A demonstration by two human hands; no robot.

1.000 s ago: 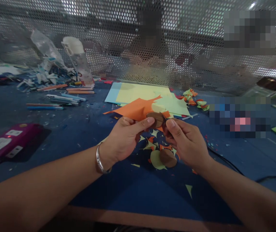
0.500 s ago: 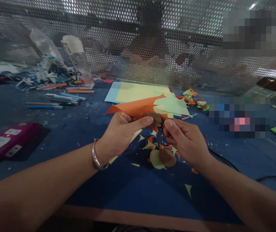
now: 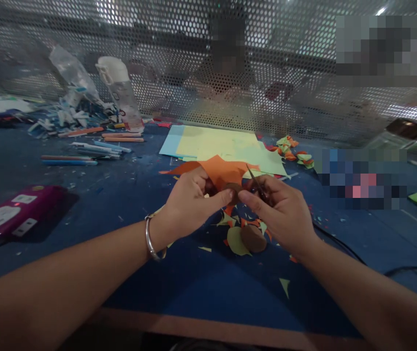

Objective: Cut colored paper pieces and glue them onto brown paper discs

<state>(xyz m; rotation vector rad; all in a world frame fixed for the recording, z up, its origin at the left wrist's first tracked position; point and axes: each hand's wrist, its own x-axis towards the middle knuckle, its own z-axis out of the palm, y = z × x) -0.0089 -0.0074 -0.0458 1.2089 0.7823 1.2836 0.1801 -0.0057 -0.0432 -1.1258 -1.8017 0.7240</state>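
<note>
My left hand point(image 3: 194, 202) is closed on a sheet of orange paper point(image 3: 226, 170) with cut, pointed edges, its thumb pressing a round brown disc point(image 3: 233, 192) against the sheet. My right hand point(image 3: 279, 204) is closed around dark scissors point(image 3: 258, 185), with a thin blade pointing up and to the left. The right thumb reaches the disc's edge. Below my hands, a pale green paper circle point(image 3: 236, 241) lies partly under another brown disc point(image 3: 254, 238) on the blue table. Orange and yellow-green paper scraps point(image 3: 227, 219) are scattered around them.
Stacked coloured sheets point(image 3: 208, 141) lie behind my hands, beside crumpled paper pieces point(image 3: 289, 148). On the left are a purple power strip point(image 3: 18, 209), several pens point(image 3: 99, 148), a bottle point(image 3: 123, 97) and a plastic bag point(image 3: 73, 73). Black cable point(image 3: 340, 243) runs at right, and a perforated metal panel point(image 3: 179, 29) stands behind.
The orange paper has turned and bent, so its points now face differently. My right hand has shifted slightly inward to the disc, and the scissors' blade now shows, tilted upward.
</note>
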